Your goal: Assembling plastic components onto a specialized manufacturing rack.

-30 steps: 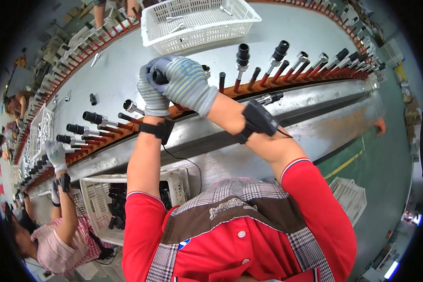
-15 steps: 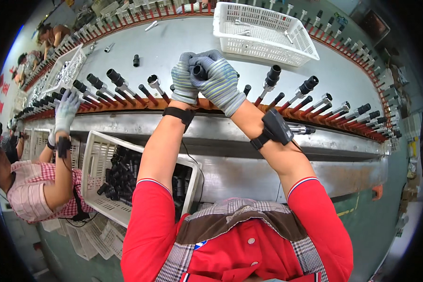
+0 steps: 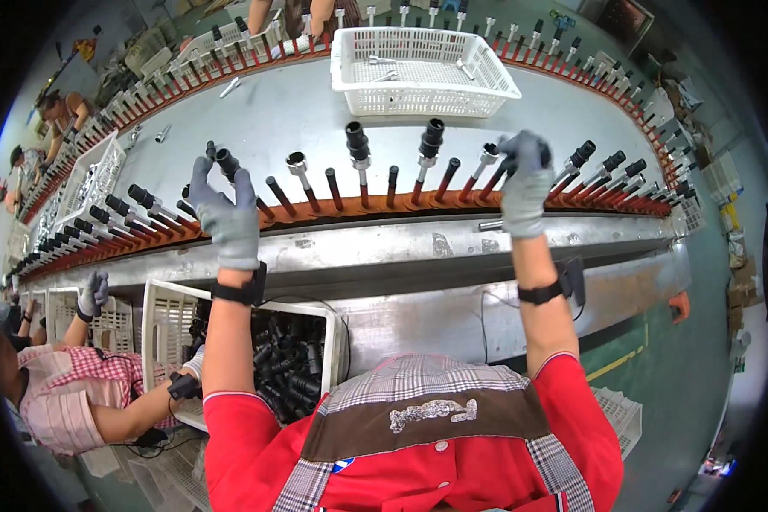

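My left hand, in a grey glove, is raised at the table's near edge with its fingers spread and nothing in them. Just behind it stands a spindle topped by a black ribbed fitting. Farther right, my gloved right hand curls round a black cylindrical fitting above the spindle row; blur hides its exact grip. A bare silver socket on a red spindle stands beside that hand. Between my hands, silver sockets with black fittings alternate with bare rods.
A white basket with a few metal pieces rests on the grey tabletop. Below the edge at left, a white crate holds many black fittings. At left a co-worker's gloved hand is raised; their other arm reaches over the crate.
My hands, together round a black fitting before, have parted, the left to the left and the right to the right. The view has shifted. The co-worker's raised hand has dropped from the spindles.
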`<action>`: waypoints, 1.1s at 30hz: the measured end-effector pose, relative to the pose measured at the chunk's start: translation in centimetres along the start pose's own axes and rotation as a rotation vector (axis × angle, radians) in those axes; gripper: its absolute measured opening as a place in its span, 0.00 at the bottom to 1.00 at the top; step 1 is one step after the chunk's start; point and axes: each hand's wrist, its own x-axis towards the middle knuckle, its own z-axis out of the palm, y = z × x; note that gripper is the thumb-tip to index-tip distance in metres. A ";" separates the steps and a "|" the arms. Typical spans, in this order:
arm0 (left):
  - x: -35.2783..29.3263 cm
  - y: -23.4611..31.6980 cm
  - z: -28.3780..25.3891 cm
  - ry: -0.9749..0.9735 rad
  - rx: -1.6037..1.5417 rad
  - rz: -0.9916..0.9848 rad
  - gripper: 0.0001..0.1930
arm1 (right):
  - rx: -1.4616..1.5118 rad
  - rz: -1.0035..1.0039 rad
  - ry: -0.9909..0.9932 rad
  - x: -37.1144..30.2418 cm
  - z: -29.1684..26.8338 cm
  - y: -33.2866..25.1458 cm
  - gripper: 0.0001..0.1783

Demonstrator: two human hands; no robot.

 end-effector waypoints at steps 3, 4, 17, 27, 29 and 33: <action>-1.9 5.3 -1.0 -0.123 -0.185 0.067 0.19 | -0.112 0.042 0.004 3.8 -0.3 1.2 0.20; -2.4 8.1 -0.8 -0.238 -0.334 0.018 0.16 | -0.143 0.118 -0.075 4.9 -0.4 2.2 0.21; -4.3 24.2 18.4 -0.413 -0.345 0.376 0.09 | 0.284 0.185 -0.397 5.7 -0.6 7.5 0.12; -7.0 24.0 23.7 -0.277 -0.411 0.211 0.09 | -0.239 -0.244 -0.517 5.9 -1.1 9.1 0.08; -7.1 23.1 23.7 -0.250 -0.389 0.215 0.09 | -0.301 -0.326 -0.541 5.5 -0.1 9.5 0.07; -5.8 25.4 24.0 -0.485 -0.080 0.164 0.11 | -0.494 -0.406 -0.527 8.0 -1.1 14.1 0.11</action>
